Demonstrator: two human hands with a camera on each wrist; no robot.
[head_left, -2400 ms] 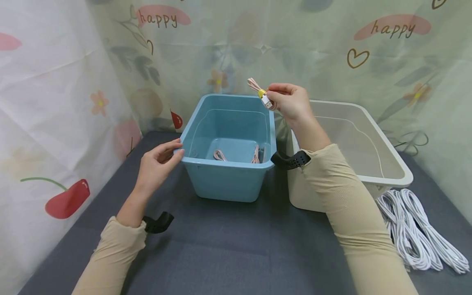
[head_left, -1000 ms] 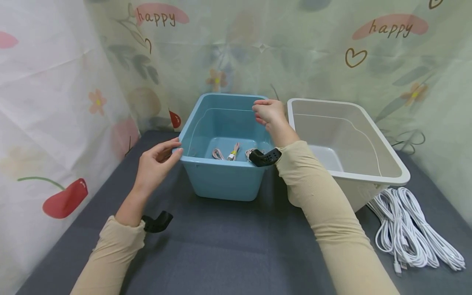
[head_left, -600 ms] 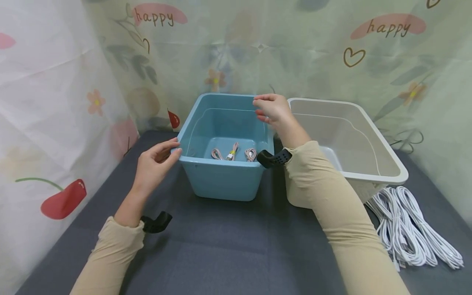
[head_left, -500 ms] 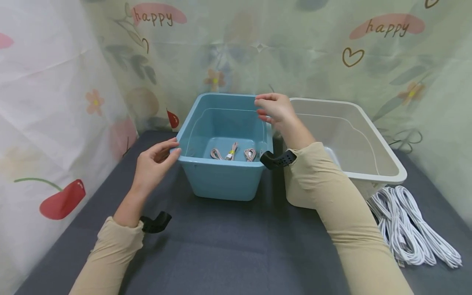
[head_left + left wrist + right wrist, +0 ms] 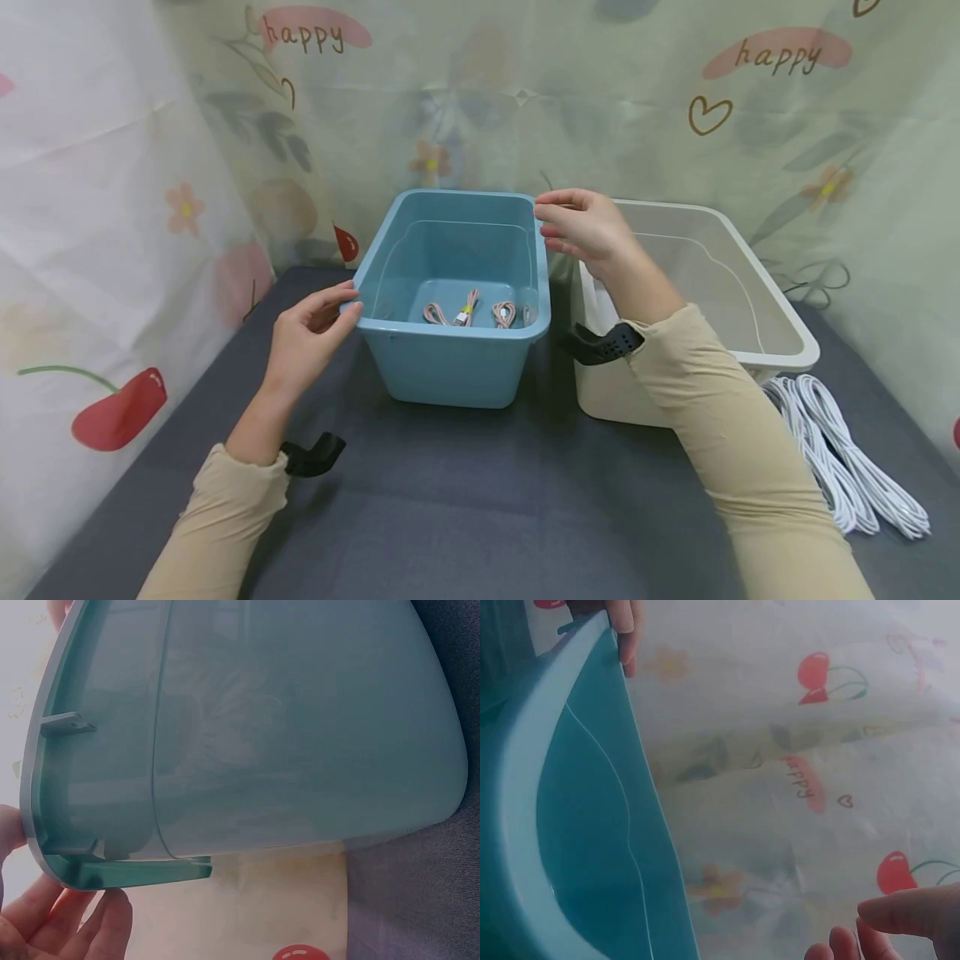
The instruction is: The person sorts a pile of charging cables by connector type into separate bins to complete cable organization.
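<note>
From where I stand, the left hand (image 5: 307, 333) grips the near-left corner of the blue bin (image 5: 450, 367), thumb on one side of the rim and fingers under it. The right hand (image 5: 588, 229) hangs in the air by the gap between the bins, fingers loosely bent, nothing in them that I can see, apart from the rim.

Inside the blue bin, near its front wall, lie three pinkish cables: one looped at the left (image 5: 435, 313), one with a yellow tie in the middle, and one coiled at the right. Something grey shows by the right wall; I can't tell what.

The weak spot, I'd judge, is that corner grip. The load looks light, so a tug or a downward press there could tip the bin or drag it over the worktop (image 5: 465, 500), sliding the bundles together. The black wrist strap (image 5: 603, 343) could snag the beige bin (image 5: 618, 396) if the right arm drops. A careless sleeve (image 5: 750, 442) might also sweep the white cable coils (image 5: 866, 471) beside it, loosening or tangling them.
</note>
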